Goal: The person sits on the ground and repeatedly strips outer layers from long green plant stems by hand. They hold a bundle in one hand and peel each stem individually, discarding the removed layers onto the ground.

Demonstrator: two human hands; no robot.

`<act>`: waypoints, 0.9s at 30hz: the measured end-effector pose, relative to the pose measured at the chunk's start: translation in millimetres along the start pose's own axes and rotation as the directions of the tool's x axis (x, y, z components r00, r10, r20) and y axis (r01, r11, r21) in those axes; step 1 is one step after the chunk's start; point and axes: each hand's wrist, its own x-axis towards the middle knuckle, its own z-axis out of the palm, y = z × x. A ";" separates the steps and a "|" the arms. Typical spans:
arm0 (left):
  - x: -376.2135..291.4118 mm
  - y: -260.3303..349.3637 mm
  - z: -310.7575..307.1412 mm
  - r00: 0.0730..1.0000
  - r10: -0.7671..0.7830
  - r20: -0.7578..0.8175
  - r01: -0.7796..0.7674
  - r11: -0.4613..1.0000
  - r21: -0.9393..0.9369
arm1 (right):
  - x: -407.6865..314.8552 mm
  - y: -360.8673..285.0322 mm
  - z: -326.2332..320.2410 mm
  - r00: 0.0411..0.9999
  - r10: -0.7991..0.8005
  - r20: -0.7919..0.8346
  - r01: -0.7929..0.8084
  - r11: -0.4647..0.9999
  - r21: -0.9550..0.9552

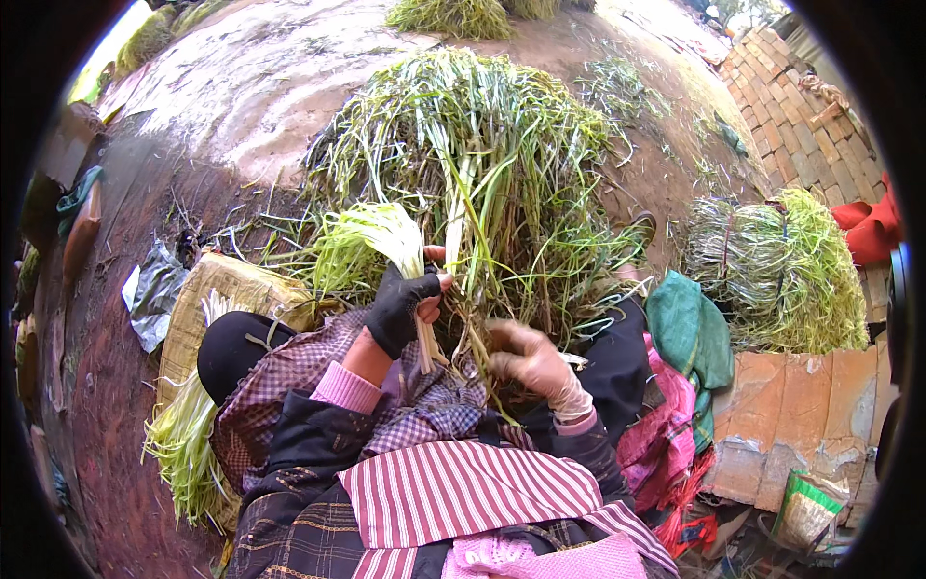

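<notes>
My left hand [405,302], in a black fingerless glove, grips a bunch of pale leafy stalks [394,235], their white ends hanging below the fist and the yellow-green tops bent over to the left. To its right, my right hand [532,358], in a thin pale glove, is at the brownish lower ends of loose stalks [477,340]; its fingers are bent and slightly blurred, and whether they pinch anything is unclear. Directly beyond both hands rises a large heap of long green stalks [492,145]. A checked cloth [289,391] covers part of my lap.
More pale stalks [188,441] lie over a yellowish wrapped block [181,333] beside my left knee. On the right are a green sack [687,326], a tied bundle of greens [788,275], bricks [774,420] and an open bag [806,510]. Another green heap [456,16] stands farther back.
</notes>
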 end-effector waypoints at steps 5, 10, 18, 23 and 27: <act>-13.5 2.9 14.4 1.000 0.009 0.012 -0.009 0.999 0.039 | 19.1 -18.7 19.4 0.988 -0.138 -0.075 0.150 0.967 0.203; -20.3 5.0 16.5 0.997 0.011 -0.079 -0.019 0.995 -0.102 | 30.8 6.0 22.1 0.952 -0.116 -0.283 0.119 0.993 -0.007; -22.5 15.1 5.9 0.993 0.085 0.086 -0.062 0.969 -0.240 | 42.1 91.0 -29.3 0.837 -0.356 -0.416 -0.012 0.747 -0.664; -21.3 19.7 -5.5 0.996 0.085 0.000 -0.083 0.969 -0.233 | 14.8 79.5 -112.8 0.754 -0.343 -0.560 -0.255 0.633 -0.731; -17.3 12.7 -0.2 0.996 0.086 -0.022 -0.089 0.968 -0.233 | 7.9 30.5 -86.5 0.687 -0.456 -0.565 0.041 0.801 -0.597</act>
